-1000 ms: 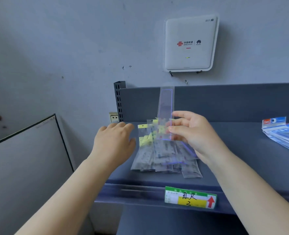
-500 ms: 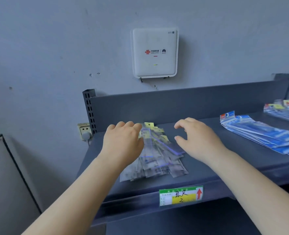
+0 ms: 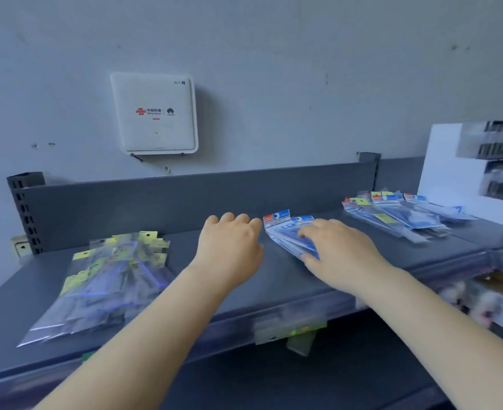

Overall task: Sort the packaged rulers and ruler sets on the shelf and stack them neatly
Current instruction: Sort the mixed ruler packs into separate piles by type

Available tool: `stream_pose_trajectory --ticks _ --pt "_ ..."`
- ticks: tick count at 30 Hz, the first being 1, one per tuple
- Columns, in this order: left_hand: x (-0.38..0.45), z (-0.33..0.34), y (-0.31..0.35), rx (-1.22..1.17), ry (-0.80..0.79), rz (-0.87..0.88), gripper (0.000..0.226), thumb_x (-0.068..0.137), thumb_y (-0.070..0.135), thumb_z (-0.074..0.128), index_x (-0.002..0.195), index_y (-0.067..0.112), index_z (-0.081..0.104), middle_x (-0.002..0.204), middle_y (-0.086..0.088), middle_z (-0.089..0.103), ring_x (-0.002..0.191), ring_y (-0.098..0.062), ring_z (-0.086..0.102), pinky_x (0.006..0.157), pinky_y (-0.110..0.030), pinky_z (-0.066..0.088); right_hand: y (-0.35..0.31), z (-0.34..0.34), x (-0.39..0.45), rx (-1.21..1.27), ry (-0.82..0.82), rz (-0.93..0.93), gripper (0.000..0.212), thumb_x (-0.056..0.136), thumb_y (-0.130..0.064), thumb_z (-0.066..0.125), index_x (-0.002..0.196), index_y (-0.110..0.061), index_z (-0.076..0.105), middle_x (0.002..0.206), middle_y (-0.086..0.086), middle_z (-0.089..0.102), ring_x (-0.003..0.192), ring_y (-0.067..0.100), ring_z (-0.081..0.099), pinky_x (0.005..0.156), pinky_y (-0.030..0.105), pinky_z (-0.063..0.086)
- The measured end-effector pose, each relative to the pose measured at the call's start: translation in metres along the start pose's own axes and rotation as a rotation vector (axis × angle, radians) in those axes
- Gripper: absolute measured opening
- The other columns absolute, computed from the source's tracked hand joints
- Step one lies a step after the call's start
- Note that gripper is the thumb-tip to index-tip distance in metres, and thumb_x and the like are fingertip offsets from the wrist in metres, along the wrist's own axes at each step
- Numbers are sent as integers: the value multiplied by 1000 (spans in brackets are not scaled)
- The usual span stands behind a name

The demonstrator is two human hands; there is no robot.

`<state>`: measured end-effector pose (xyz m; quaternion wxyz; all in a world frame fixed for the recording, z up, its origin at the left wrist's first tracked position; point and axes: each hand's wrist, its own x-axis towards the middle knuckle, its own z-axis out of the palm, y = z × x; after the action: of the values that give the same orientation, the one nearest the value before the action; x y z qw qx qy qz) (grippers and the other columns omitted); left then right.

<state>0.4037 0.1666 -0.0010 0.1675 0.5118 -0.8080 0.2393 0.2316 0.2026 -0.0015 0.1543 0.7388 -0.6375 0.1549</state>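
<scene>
A loose pile of clear packaged rulers with yellow tags [image 3: 108, 279] lies on the left of the grey shelf [image 3: 274, 288]. A stack of blue packaged ruler sets [image 3: 287, 232] lies in the middle of the shelf. My right hand [image 3: 337, 247] rests on this blue stack, fingers spread over it. My left hand [image 3: 231, 244] hovers just left of the stack with relaxed fingers and holds nothing. A third pile of mixed blue and yellow-tagged packages [image 3: 398, 214] lies further right.
A white box display with dark items [image 3: 478, 173] stands at the far right of the shelf. A white router box [image 3: 155, 113] hangs on the wall above. The grey back panel [image 3: 185, 199] closes the shelf behind. Price labels [image 3: 291, 332] hang on the front edge.
Both hands left the yellow-tagged pile and moved right to the blue stack. The view has swung right. The ruler that my right hand held a second ago is no longer in it.
</scene>
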Motion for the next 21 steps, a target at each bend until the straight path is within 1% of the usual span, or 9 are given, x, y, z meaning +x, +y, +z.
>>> stream_pose_trajectory --ticks 4,7,8,11,15,18,21 --pt "25 5 68 -21 -5 22 33 95 32 37 124 20 47 115 2 56 106 -23 49 79 -29 28 68 -6 -20 -39 1 14 32 93 -31 44 123 -24 48 118 -4 51 115 19 46 79 32 43" --pt "45 11 114 -56 -28 50 32 95 31 38 124 19 48 117 1 56 110 -24 49 91 -32 33 113 -7 -31 -40 -5 48 31 93 -32 45 123 -23 48 121 -5 51 117 18 46 82 33 44" --pt "52 13 128 -68 -37 63 32 95 31 39 124 19 48 117 0 56 111 -24 49 92 -33 33 127 -7 -35 -36 -13 62 32 93 -33 45 124 -24 48 123 -5 51 118 18 46 85 33 44" --pt "72 18 165 -90 -60 92 33 95 33 40 123 18 48 119 0 55 112 -25 48 92 -34 33 165 -4 -41 -15 -37 103 36 93 -36 47 127 -24 48 128 -6 49 121 18 44 89 35 45" --pt "102 27 205 -105 -86 134 30 95 36 41 117 17 49 117 -1 55 111 -25 49 90 -34 33 211 2 -41 14 -45 156 40 93 -37 46 131 -27 44 133 -8 47 123 16 43 89 30 42" --pt "128 36 230 -124 -78 166 31 95 34 40 119 16 49 118 -2 56 111 -25 49 90 -35 34 243 10 -38 12 -45 191 36 92 -39 46 126 -27 47 130 -8 49 121 16 44 85 30 42" --pt "157 48 255 -140 -53 188 33 94 32 40 123 18 49 122 -1 55 113 -24 48 89 -33 33 277 19 -30 52 -57 231 38 90 -39 49 126 -27 48 129 -9 50 121 14 44 89 30 44"
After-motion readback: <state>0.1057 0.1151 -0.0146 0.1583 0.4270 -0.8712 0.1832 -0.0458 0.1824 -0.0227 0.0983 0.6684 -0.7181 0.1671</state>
